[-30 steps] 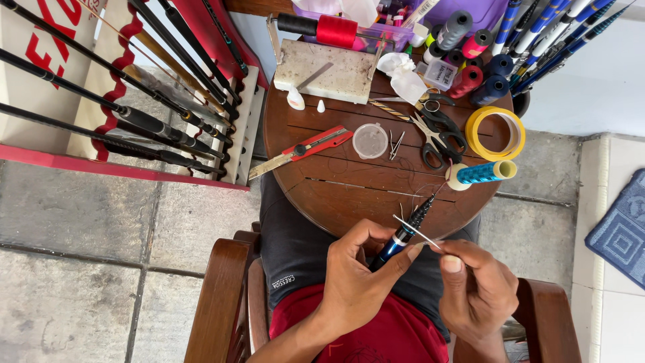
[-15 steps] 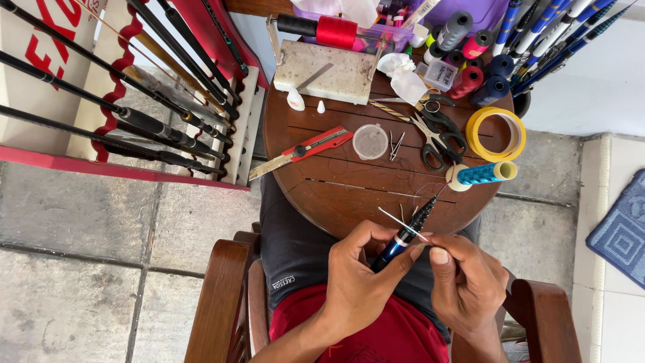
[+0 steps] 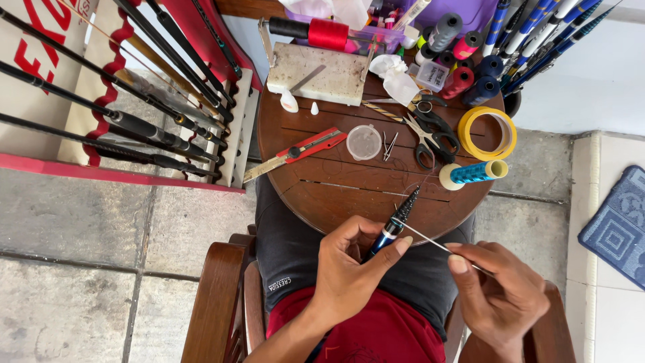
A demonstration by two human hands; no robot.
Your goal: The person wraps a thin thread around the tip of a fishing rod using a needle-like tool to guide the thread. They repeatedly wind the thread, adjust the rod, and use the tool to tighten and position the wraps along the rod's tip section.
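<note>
1. The left hand (image 3: 349, 269) is wrapped around a dark rod (image 3: 396, 225). The fingers curl under it and the thumb (image 3: 390, 250) presses on top, most likely so the rod cannot roll.

2. The rod is black with a blue band. Its thin tip points up and away from the fingers, out over the edge of the round table (image 3: 336, 195). The thick end is hidden inside the hand.

3. The right hand (image 3: 500, 296) pinches a thin pale stick (image 3: 430, 240) between thumb and first finger. The other fingers are bent in loosely.

4. The stick runs from the right fingers across to the rod, just by the left thumb. It looks like it touches the rod there, but it is too thin to tell for sure.

5. Both hands sit close together above the lap, just this side of the table. That seems to keep the small work near the eyes.

6. Past the fingertips, on the table, lie a teal spool (image 3: 474, 173), black scissors (image 3: 430, 131), a yellow tape ring (image 3: 487, 132), a small clear cup (image 3: 364, 142) and a red knife (image 3: 299, 153). They are near enough to reach.

7. More thread spools (image 3: 463, 64) stand at the far edge. Long dark rods lean in a rack (image 3: 134, 128) off to the left of the left hand.
</note>
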